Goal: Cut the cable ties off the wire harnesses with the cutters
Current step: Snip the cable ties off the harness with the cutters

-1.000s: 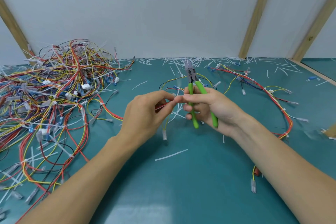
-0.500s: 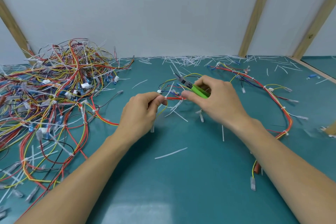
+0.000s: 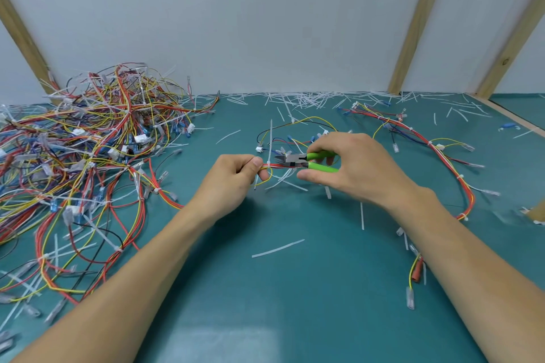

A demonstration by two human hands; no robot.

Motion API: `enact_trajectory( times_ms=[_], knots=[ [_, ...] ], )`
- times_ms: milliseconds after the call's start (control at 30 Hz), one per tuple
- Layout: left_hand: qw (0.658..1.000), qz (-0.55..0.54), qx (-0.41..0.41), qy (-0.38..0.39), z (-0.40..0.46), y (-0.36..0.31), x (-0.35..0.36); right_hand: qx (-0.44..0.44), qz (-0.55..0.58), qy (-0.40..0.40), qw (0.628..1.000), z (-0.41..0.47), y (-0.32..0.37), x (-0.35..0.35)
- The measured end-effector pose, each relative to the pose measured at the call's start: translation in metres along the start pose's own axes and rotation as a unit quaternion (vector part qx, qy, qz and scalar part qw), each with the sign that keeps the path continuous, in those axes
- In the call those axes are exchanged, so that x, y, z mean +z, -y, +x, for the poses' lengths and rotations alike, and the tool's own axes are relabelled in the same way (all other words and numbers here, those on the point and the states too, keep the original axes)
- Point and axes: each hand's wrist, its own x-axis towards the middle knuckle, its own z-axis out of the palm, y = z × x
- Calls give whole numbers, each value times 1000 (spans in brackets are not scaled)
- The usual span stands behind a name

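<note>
Two hands meet mid-frame: left hand (image 3: 233, 177) pinches the wire harness (image 3: 275, 167); right hand (image 3: 351, 169) fingers grip green cutters (image 3: 306, 161) at a cable tie (image 3: 270, 150).

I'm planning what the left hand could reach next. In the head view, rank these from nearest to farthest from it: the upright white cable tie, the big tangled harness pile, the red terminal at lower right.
1. Upright cable tie, just right of the left hand.
2. Tangled harness pile, to its left.
3. Red terminal, lower right, beside the right forearm.
</note>
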Motion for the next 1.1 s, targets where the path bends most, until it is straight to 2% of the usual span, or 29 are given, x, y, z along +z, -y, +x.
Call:
enact_trajectory(
  times_ms=[1100],
  knots=[
    [1000,-6,10,12,-4,-4,2,5,-17,-14,1000,-1,-1,5]
  ],
)
